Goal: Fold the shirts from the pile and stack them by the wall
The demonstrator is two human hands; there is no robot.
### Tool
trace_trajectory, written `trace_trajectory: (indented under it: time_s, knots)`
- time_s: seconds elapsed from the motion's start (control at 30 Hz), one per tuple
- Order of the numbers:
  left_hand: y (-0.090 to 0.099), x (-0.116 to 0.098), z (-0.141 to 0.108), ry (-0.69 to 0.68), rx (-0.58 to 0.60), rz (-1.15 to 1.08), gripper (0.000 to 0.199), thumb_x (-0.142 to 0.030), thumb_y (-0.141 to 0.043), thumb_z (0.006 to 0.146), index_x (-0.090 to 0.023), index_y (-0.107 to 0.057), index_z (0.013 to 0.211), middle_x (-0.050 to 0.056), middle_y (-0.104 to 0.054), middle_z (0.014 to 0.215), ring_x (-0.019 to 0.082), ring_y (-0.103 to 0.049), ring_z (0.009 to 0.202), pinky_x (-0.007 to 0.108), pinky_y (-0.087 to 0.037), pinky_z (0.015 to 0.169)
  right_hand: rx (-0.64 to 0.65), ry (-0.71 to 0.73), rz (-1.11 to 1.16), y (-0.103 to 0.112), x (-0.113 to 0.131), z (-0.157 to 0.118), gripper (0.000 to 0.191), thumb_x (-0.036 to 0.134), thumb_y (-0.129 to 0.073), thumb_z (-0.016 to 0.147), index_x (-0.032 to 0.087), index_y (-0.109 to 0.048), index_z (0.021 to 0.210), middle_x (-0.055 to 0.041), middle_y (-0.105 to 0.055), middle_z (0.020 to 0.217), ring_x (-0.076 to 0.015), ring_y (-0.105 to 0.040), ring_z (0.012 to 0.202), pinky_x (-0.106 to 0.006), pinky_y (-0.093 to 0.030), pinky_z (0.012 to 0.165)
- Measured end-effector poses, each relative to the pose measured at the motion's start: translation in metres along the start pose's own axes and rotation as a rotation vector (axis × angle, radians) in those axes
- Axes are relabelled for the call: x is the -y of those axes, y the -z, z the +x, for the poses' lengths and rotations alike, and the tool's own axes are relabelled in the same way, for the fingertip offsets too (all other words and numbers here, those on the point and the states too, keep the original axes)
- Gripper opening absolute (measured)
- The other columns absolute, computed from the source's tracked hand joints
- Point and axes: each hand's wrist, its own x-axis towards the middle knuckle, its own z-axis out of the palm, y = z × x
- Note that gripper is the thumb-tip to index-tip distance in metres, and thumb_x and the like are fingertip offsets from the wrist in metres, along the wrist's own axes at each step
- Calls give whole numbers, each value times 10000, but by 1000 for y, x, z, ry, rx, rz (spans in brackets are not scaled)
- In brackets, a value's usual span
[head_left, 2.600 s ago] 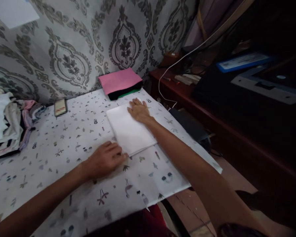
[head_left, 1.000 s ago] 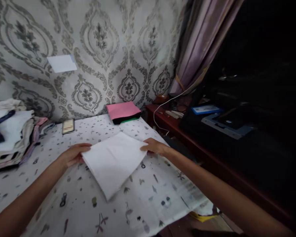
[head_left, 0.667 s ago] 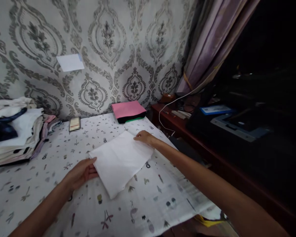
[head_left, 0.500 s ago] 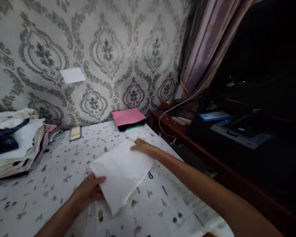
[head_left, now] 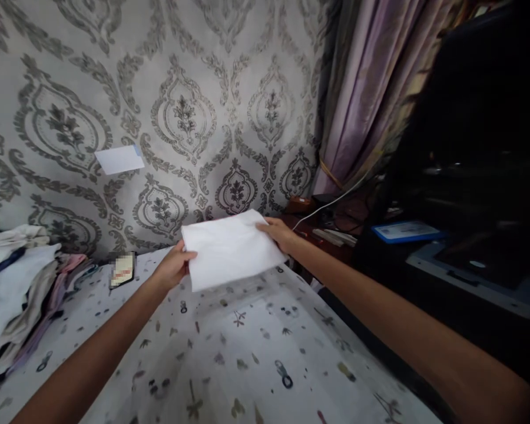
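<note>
A folded white cloth (head_left: 234,250) is held up between both hands, over the far part of the bed. My left hand (head_left: 175,265) grips its left edge, thumb on top and fingers underneath. My right hand (head_left: 277,232) pinches the right edge near the far corner. The cloth lies nearly flat and hides the spot where a pink folded cloth lay. What kind of garment or linen the white cloth is does not show.
A patterned sheet (head_left: 229,359) covers the bed. Piled folded clothes (head_left: 17,294) stand at the left, near a small blurred-out item (head_left: 122,271). Along the right runs a dark red ledge (head_left: 309,227) with a white cable (head_left: 331,203). A purple curtain (head_left: 357,88) hangs behind.
Both hands have carried the white cloth forward, away from me, off the middle of the bed to above the pink cloth's place. The view has tilted up slightly.
</note>
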Motion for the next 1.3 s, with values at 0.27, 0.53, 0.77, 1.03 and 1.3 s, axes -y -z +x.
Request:
trace_trajectory:
  time_s: [0.27,0.53,0.77,1.03,1.3]
  knots:
    - [-22,24,150,25,-252,127,543,-22,-632,671,-201,-602,1184,88,-734,1014,225,-710,834,324,-589,683,-167,-30,-455,-17,-13,124,282,134,-603,822,146,-713,1081,-92,-713,1170,-254,-629,1111,-334,-497,936]
    - [-11,69,181,74,-301,185,479,-71,-689,712,-175,-559,1161,84,-708,968,215,-696,849,282,-560,658,-192,-145,-787,-33,-55,138,353,163,-520,891,169,-665,1213,-149,-665,1257,-295,-610,1173,-394,-489,961]
    - [-8,72,129,5,-295,183,541,-143,-670,791,-215,-462,1285,91,-677,1058,195,-685,909,297,-574,712,-247,397,-987,-70,-46,90,480,370,-398,989,169,-522,1407,-178,-480,1499,-344,-415,1370,-515,-338,1100]
    - [63,92,-14,-14,-207,296,312,-164,-695,733,-294,-629,1008,114,-678,1026,230,-694,841,323,-568,599,86,736,-1089,-96,-86,72,502,373,-332,969,217,-574,1380,-126,-597,1418,-306,-478,1368,-560,-341,1116]
    - [220,3,-118,-300,-496,1025,236,-190,-582,823,-259,-617,1046,78,-684,1074,221,-680,921,323,-561,730,168,914,-880,-103,-81,-37,483,374,-350,956,131,-723,1143,-188,-649,1330,-326,-613,1237,-502,-514,1030]
